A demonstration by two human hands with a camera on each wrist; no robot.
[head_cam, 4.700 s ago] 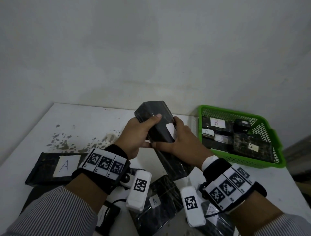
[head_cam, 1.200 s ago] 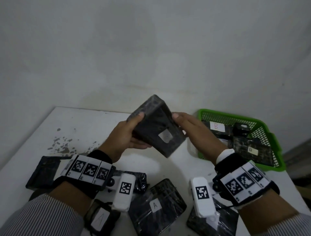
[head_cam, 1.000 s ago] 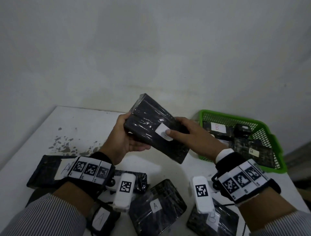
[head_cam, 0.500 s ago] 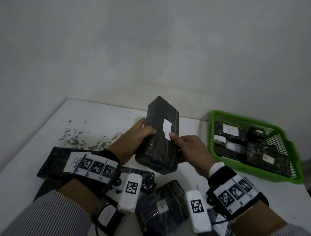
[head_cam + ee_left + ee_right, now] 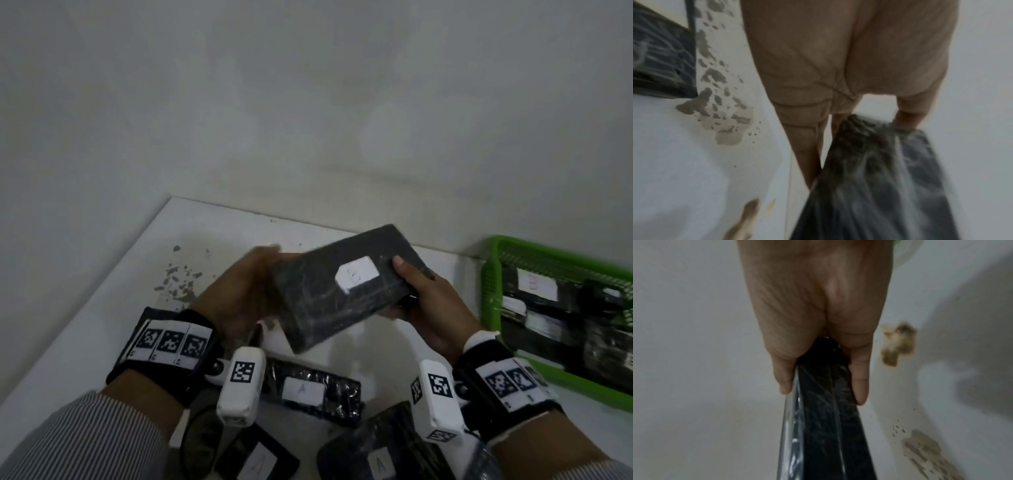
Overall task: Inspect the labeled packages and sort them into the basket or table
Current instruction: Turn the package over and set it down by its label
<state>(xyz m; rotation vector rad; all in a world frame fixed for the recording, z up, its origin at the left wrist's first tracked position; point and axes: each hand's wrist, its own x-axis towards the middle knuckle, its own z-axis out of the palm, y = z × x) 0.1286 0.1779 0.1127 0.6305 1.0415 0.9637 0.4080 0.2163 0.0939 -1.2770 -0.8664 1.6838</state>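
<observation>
Between both hands, black film-wrapped package, white label.

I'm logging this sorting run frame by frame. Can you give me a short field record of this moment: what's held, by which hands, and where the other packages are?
held: black package, off the table
label: white, facing up, letter blurred
left hand: grips left end
right hand: grips right end
basket: green, at right, holds B packages
table: A packages near the wrists

Held package's label blurred, perhaps "B"
</observation>
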